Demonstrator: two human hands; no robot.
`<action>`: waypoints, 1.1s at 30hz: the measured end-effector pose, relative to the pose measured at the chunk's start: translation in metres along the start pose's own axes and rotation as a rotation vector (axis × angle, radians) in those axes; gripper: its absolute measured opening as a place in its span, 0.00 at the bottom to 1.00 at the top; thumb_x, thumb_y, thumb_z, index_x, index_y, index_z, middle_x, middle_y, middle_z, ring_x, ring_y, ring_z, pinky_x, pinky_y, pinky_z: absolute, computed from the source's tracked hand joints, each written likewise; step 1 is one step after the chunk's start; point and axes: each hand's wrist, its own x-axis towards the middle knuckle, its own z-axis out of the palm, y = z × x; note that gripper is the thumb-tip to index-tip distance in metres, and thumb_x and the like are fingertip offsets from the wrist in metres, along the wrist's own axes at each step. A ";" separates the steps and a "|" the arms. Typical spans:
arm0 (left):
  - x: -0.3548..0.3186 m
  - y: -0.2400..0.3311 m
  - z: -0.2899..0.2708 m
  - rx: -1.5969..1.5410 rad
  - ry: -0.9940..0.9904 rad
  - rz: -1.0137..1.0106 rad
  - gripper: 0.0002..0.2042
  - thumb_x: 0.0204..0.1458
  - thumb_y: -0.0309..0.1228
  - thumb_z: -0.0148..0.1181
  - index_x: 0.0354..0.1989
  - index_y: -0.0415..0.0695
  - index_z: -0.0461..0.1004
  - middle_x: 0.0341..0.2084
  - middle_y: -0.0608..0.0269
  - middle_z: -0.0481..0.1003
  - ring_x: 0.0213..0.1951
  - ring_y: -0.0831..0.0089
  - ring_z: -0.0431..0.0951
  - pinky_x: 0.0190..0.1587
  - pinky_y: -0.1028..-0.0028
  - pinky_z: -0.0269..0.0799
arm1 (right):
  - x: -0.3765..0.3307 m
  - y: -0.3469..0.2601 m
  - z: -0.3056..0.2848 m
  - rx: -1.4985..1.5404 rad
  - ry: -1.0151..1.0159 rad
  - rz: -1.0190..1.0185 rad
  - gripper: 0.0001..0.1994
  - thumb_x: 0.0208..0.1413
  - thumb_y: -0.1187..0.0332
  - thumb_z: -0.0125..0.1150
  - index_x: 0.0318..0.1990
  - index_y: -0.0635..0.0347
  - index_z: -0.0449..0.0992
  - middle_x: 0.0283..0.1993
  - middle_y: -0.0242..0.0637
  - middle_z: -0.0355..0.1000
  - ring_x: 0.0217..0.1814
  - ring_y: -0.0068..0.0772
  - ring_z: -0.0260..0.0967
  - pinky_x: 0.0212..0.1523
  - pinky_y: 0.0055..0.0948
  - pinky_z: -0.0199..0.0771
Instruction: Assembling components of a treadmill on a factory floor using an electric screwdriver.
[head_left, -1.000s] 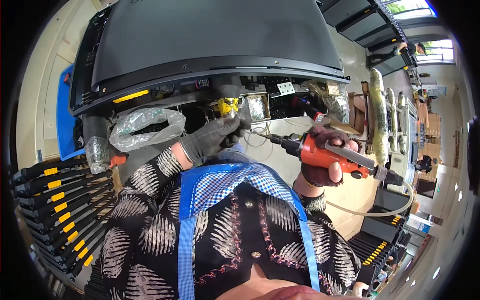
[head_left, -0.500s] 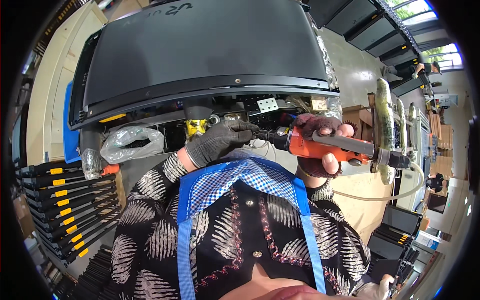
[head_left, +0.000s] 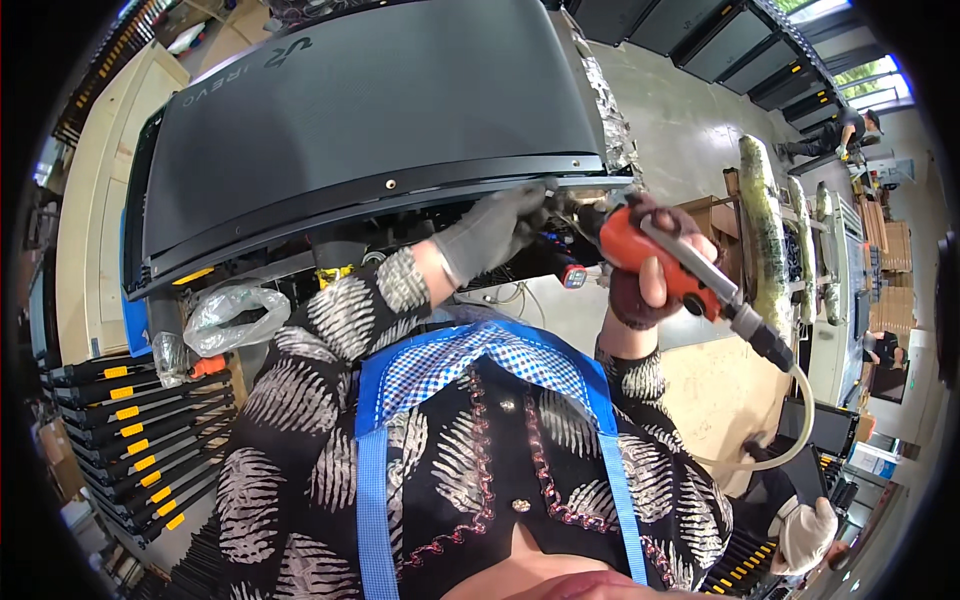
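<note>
My right hand [head_left: 640, 296], in a dark fingerless-looking glove, grips an orange air screwdriver [head_left: 624, 240]. The tool's nose points left and up toward the near edge of a large dark grey panel [head_left: 380, 110]. My left hand [head_left: 488, 236], in a grey-black glove, is by that edge, just left of the tool's nose. Its fingers are drawn together and smeared a little by motion; whatever they hold is hidden. Screw heads or holes dot the panel's dark rim [head_left: 391, 184]. From the tool's rear runs a pale air hose [head_left: 802, 412].
Below the panel edge lie a clear plastic bag [head_left: 236, 318] and a small red-and-black device [head_left: 572, 277]. Black bars with yellow tags [head_left: 120, 392] are stacked at left. Film-wrapped rolls [head_left: 766, 230] stand at right. Other people [head_left: 850, 130] are farther off at right.
Both hands and the screwdriver have moved up to the panel's near edge, the left hand also rightward. The tool has tilted. The panel appears shifted left in view.
</note>
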 end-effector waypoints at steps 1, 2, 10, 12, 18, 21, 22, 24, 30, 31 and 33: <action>0.012 0.002 0.003 0.001 0.001 0.000 0.13 0.59 0.32 0.49 0.50 0.42 0.69 0.32 0.72 0.71 0.33 0.83 0.71 0.33 0.84 0.67 | 0.005 0.007 -0.007 -0.050 0.004 -0.061 0.20 0.43 0.77 0.63 0.45 0.54 0.66 0.47 0.44 0.70 0.51 0.44 0.68 0.55 0.54 0.62; 0.023 0.006 0.008 -0.013 -0.017 -0.006 0.13 0.59 0.31 0.48 0.51 0.42 0.69 0.33 0.71 0.71 0.34 0.82 0.71 0.35 0.84 0.67 | 0.009 0.011 -0.011 -0.049 0.005 -0.063 0.20 0.43 0.77 0.63 0.45 0.54 0.66 0.47 0.44 0.70 0.51 0.44 0.68 0.55 0.54 0.62; 0.053 -0.001 0.013 -0.046 -0.030 0.025 0.12 0.58 0.26 0.47 0.49 0.44 0.69 0.43 0.66 0.71 0.43 0.75 0.72 0.44 0.78 0.70 | 0.049 0.043 -0.022 -0.217 0.107 0.111 0.21 0.42 0.77 0.65 0.44 0.60 0.64 0.45 0.45 0.71 0.44 0.41 0.72 0.50 0.45 0.71; 0.043 -0.007 0.005 0.043 -0.030 0.005 0.12 0.57 0.25 0.47 0.49 0.43 0.69 0.45 0.62 0.71 0.47 0.69 0.72 0.48 0.73 0.70 | 0.076 0.043 -0.011 -0.482 0.062 0.341 0.15 0.42 0.76 0.64 0.39 0.64 0.67 0.38 0.43 0.75 0.39 0.34 0.74 0.45 0.34 0.73; 0.003 -0.031 -0.050 1.240 -0.329 0.363 0.13 0.56 0.25 0.49 0.50 0.41 0.68 0.47 0.56 0.71 0.50 0.61 0.71 0.50 0.69 0.69 | 0.115 0.075 -0.001 -0.472 -0.035 0.604 0.12 0.40 0.76 0.63 0.35 0.65 0.71 0.32 0.38 0.76 0.33 0.28 0.74 0.35 0.27 0.74; -0.014 -0.030 -0.074 1.537 -0.481 0.642 0.14 0.55 0.26 0.50 0.50 0.40 0.68 0.47 0.54 0.72 0.49 0.58 0.72 0.49 0.69 0.69 | 0.114 0.083 -0.006 -0.442 -0.090 0.662 0.11 0.39 0.75 0.63 0.34 0.65 0.72 0.31 0.37 0.76 0.32 0.27 0.74 0.33 0.27 0.74; -0.021 -0.030 -0.075 1.389 -0.418 0.606 0.12 0.56 0.26 0.48 0.49 0.40 0.67 0.46 0.57 0.71 0.47 0.64 0.72 0.46 0.73 0.69 | 0.112 0.084 -0.009 -0.466 -0.133 0.646 0.11 0.39 0.75 0.62 0.34 0.65 0.72 0.30 0.36 0.76 0.32 0.27 0.74 0.32 0.27 0.74; -0.032 -0.029 -0.078 1.090 -0.295 0.533 0.09 0.60 0.26 0.43 0.46 0.39 0.67 0.44 0.64 0.71 0.44 0.76 0.73 0.41 0.81 0.70 | 0.109 0.085 -0.011 -0.491 -0.181 0.632 0.10 0.39 0.75 0.62 0.33 0.65 0.72 0.29 0.36 0.76 0.31 0.27 0.73 0.31 0.27 0.73; -0.069 -0.001 -0.045 0.324 0.189 -0.079 0.10 0.62 0.33 0.44 0.45 0.42 0.68 0.39 0.68 0.72 0.42 0.81 0.72 0.35 0.85 0.67 | 0.112 0.083 -0.014 -0.470 -0.119 0.674 0.10 0.39 0.75 0.61 0.32 0.66 0.72 0.28 0.36 0.75 0.31 0.29 0.74 0.32 0.28 0.74; -0.074 0.003 -0.041 0.338 0.228 -0.081 0.11 0.62 0.35 0.44 0.45 0.43 0.68 0.37 0.70 0.72 0.39 0.83 0.72 0.34 0.86 0.65 | 0.113 0.083 -0.012 -0.508 -0.132 0.710 0.10 0.39 0.76 0.61 0.32 0.66 0.71 0.28 0.36 0.75 0.31 0.29 0.74 0.33 0.28 0.74; -0.077 0.002 -0.047 0.349 0.268 -0.079 0.12 0.62 0.37 0.45 0.45 0.44 0.68 0.34 0.72 0.71 0.37 0.84 0.71 0.32 0.87 0.64 | 0.109 0.081 -0.009 -0.437 -0.140 0.674 0.10 0.39 0.76 0.61 0.32 0.66 0.71 0.29 0.37 0.75 0.31 0.30 0.74 0.33 0.29 0.75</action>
